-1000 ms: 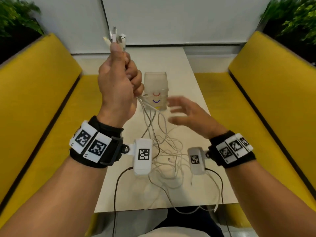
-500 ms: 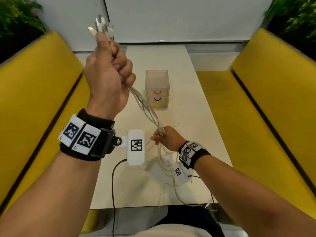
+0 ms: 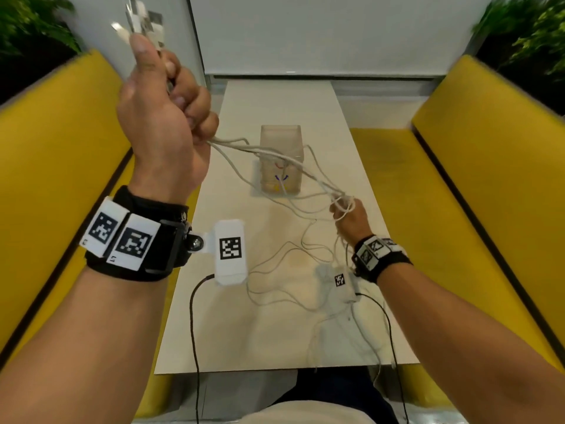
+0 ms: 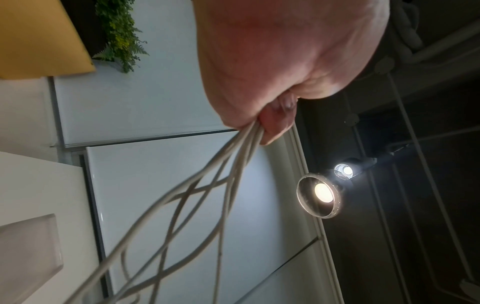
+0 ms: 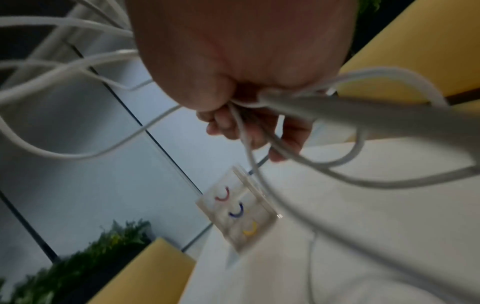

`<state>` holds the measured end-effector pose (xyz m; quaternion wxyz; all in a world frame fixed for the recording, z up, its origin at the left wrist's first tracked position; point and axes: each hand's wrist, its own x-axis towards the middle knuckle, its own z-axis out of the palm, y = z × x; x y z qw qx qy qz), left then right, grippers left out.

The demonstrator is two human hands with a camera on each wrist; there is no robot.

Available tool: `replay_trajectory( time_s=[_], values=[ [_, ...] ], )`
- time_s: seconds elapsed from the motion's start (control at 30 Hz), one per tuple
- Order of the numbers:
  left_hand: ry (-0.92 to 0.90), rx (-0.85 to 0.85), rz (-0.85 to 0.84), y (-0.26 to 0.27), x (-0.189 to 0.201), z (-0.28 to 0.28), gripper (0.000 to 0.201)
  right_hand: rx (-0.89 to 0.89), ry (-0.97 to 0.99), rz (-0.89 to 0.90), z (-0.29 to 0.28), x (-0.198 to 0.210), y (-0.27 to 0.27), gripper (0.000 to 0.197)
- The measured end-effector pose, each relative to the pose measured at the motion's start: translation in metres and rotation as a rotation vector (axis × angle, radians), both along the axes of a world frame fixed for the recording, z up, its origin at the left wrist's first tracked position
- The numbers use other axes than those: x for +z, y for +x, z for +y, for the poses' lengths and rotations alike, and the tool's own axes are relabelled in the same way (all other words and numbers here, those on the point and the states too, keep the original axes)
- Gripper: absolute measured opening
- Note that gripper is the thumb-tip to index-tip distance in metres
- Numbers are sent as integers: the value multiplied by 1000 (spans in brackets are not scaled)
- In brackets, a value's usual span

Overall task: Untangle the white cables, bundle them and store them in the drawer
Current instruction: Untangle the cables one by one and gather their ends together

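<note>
Several white cables (image 3: 269, 154) were found stretched between the two hands, where half a second earlier they had hung steeply: the left hand (image 3: 162, 127), fist clamped on the plug ends, had lifted further toward 11 o'clock, while the right hand (image 3: 348, 217), fingers curled around the strands, had travelled out to 3 o'clock. The slack ran on to the table (image 3: 244, 332) at 6 o'clock, still looped. In my judgement the combing-out was under way but bundling had not begun, and the small drawer unit (image 3: 279, 139) at 12 o'clock remained closed.
</note>
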<state>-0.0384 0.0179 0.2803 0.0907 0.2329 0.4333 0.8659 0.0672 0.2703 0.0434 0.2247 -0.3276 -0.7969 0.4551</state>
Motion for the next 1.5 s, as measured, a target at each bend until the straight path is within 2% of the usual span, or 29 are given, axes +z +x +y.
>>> replay_trajectory(
  time_s=[0.13, 0.27, 0.37, 0.47, 0.5, 0.57, 0.6, 0.63, 0.67, 0.77, 0.83, 0.9, 1.03, 1.2, 1.3, 1.43, 1.5],
  values=[
    [-3, 20, -22, -1, -4, 0, 43, -17, -19, 125, 9, 27, -7, 25],
    [-14, 31, -46, -1, -10, 2, 42, 218, -54, -199, -18, 4, -3, 20],
    [-34, 37, -47, -4, -15, 3, 42, 409, -42, -337, -51, -22, 4, 28],
    [-56, 47, -41, -9, -20, 3, 41, 603, -14, -495, -74, -23, 10, 10],
    [-64, 53, -38, -11, -22, 3, 41, 644, -6, -536, -72, -23, 10, 27],
    [-81, 71, -38, -13, -26, 3, 41, 680, -123, -614, -56, -20, 9, 74],
    [-89, 79, -40, -14, -28, 3, 41, 662, -201, -646, -44, -17, 8, 87],
    [-95, 86, -44, -15, -31, 4, 41, 644, -272, -647, -32, -14, 7, 91],
    [-102, 94, -50, -16, -34, 4, 41, 603, -345, -632, -20, -11, 5, 87],
    [-126, 108, -72, -18, -45, 9, 40, 385, -412, -462, 2, -4, -7, 50],
    [-155, 104, -94, -17, -56, 16, 40, 168, -299, -391, 6, -9, -19, 32],
    [-188, 97, -110, -15, -67, 27, 41, 56, -210, -404, 6, -22, -35, 25],
    [-222, 95, -165, -10, -91, 49, 43, -35, -149, -586, -3, -44, -54, 34],
    [-210, 111, -227, -5, -116, 67, 47, -100, -134, -600, -8, -64, -61, 25],
    [-220, 116, -278, -6, -127, 71, 47, -88, -120, -647, -6, -74, -68, 35],
    [-202, 96, -335, -12, -138, 72, 22, -78, -41, -699, -9, -80, -75, 36],
    [-221, 113, -345, -14, -141, 73, 21, -58, 19, -740, -13, -87, -79, 30]
  ],
)
